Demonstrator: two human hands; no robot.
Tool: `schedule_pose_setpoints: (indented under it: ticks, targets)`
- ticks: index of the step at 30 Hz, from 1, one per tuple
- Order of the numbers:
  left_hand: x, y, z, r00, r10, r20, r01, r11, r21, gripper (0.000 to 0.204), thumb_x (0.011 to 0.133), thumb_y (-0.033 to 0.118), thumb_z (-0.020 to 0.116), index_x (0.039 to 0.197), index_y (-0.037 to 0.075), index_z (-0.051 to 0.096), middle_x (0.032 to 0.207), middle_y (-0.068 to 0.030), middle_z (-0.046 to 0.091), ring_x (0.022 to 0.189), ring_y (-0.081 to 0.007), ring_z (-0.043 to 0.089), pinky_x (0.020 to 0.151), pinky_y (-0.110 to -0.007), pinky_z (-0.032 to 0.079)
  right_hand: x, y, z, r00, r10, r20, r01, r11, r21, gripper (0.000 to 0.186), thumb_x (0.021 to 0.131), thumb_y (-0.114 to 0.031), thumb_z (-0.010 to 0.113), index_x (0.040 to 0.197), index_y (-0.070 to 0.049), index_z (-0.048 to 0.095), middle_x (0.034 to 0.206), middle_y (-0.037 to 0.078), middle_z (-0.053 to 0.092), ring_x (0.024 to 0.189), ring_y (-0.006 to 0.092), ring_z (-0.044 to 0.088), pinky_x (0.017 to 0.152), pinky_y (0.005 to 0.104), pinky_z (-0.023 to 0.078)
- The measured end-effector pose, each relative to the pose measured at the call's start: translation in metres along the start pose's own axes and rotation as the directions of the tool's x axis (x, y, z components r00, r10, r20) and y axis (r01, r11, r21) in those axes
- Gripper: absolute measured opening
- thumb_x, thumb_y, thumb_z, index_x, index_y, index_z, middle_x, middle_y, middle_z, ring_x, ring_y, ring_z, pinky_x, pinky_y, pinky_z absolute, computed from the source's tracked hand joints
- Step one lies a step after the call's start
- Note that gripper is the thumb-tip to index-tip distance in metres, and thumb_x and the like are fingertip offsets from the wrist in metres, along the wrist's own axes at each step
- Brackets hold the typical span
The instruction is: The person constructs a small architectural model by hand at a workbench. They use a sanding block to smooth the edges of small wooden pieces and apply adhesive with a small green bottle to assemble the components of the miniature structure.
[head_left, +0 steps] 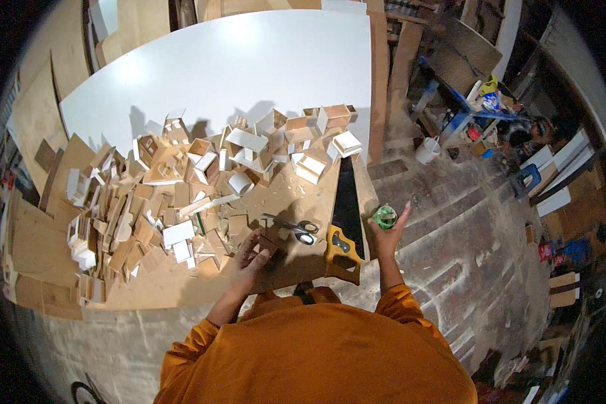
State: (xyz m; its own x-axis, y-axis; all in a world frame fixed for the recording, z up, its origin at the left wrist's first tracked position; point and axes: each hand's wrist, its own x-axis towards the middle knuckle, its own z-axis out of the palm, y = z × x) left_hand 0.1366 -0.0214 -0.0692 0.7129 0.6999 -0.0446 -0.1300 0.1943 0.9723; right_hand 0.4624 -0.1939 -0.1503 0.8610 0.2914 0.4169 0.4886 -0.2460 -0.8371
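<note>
My right hand (386, 237) is out past the table's right edge, its fingers round a green round container (385, 217) that looks like a small open-topped jar; its contents are unclear. Low over the table's front edge, my left hand (249, 259) is curled with thumb and fingers at a small brown wood piece (268, 243), partly in shadow. Between the two hands lie dark-handled scissors (304, 232). A handsaw (344, 246) with a yellow handle rests along the table's right side, its dark blade pointing away from me.
Small wooden box shapes (249, 141) and a heap of wood offcuts (138, 222) cover the table's back and left. Behind them stands a large white panel (249, 60). On the floor to the right are a white bucket (427, 150) and a cluttered blue-framed stand (458, 124).
</note>
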Motion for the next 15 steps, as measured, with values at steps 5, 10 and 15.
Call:
schedule_pose_setpoints:
  ticks: [5,10,15]
  targets:
    - [-0.001,-0.009,-0.021,0.979,0.018,-0.204,0.021,0.983,0.183,0.051,0.093,0.013,0.057,0.138,-0.002,0.037,0.129,-0.0143,0.051,0.113,-0.0192,0.052,0.093,-0.030,0.043,-0.009,-0.009,0.007,0.994,0.083,0.068,-0.094,0.982,0.166,0.116,0.066,-0.015,0.084,0.149,-0.004,0.004,0.148,0.021,0.026,0.133,0.0286,0.030,0.110,0.0381,0.025]
    - [-0.004,-0.012,-0.047,0.927,0.075,-0.368,-0.041,0.994,0.101,0.040,0.094,0.009,0.054,0.131,-0.004,0.046,0.122,-0.0094,0.056,0.108,-0.0152,0.053,0.093,-0.028,0.042,-0.010,-0.018,0.001,0.985,0.108,0.134,-0.135,0.969,0.208,0.120,0.066,-0.013,0.083,0.150,-0.008,-0.002,0.149,0.019,0.022,0.132,0.0290,0.030,0.108,0.0400,0.029]
    - [-0.030,-0.013,-0.088,0.858,0.167,-0.486,-0.090,0.980,0.178,0.034,0.094,0.007,0.052,0.125,-0.004,0.052,0.120,-0.0060,0.058,0.108,-0.0130,0.053,0.095,-0.027,0.041,-0.020,-0.020,-0.021,0.958,-0.281,0.065,0.286,0.952,-0.108,0.110,0.066,-0.018,0.084,0.148,-0.003,0.011,0.148,0.025,0.025,0.137,0.0323,0.025,0.110,0.0431,0.026]
